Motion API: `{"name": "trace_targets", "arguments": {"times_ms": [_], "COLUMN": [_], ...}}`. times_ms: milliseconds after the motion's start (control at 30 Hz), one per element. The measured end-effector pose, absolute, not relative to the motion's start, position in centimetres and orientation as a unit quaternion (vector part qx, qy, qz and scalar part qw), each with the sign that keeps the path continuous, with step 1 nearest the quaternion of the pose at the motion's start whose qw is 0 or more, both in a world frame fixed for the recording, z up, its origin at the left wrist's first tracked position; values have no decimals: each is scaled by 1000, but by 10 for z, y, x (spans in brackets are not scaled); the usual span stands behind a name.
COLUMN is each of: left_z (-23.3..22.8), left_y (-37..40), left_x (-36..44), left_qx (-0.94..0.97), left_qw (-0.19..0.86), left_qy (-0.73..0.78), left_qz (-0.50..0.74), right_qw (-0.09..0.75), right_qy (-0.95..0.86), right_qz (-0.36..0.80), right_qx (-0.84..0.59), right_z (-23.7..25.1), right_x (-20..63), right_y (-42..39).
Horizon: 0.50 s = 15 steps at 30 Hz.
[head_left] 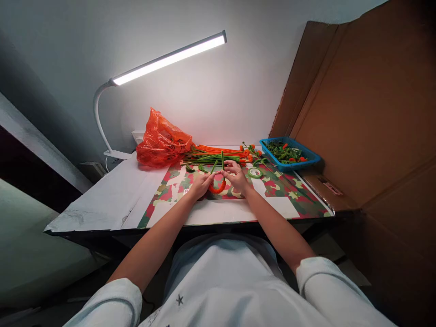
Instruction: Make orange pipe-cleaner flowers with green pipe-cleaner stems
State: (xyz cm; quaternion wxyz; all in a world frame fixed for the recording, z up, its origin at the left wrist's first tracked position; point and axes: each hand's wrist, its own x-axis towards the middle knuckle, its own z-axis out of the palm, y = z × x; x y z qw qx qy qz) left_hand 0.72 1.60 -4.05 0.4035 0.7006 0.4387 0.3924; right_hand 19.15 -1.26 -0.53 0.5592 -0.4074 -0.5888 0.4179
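My left hand (201, 183) and my right hand (236, 177) meet over the patterned mat (289, 195) on the table. Between them hangs a curved orange fuzzy pipe cleaner (218, 188), bent into a loop below the fingers. Green stems (222, 160) stick up from the same pinch point. Both hands grip this orange and green piece. A roll of green tape (255, 173) lies just right of my right hand.
A pile of green and orange stems (211, 154) lies behind the hands. An orange plastic bag (161, 143) sits at the back left, a blue basket (289, 154) of small pieces at the back right. A lamp (166, 59) reaches overhead; a cardboard wall (368, 127) stands right.
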Motion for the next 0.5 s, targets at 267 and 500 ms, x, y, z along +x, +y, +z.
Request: {"name": "trace_targets", "arguments": {"times_ms": [267,500], "left_z": [-42,-38], "left_y": [15,11], "left_x": [9,11], "left_qx": [744,757], "left_qw": [381,379], "left_qy": [408,380], "left_qz": [368,373], "right_qw": [493,514], "right_qy": [-573,-527], "right_qz": [526,561], "right_qx": [-389,-380], "right_z": [-11,-13], "right_x": [180,177], "right_y": [-16,-14]}}
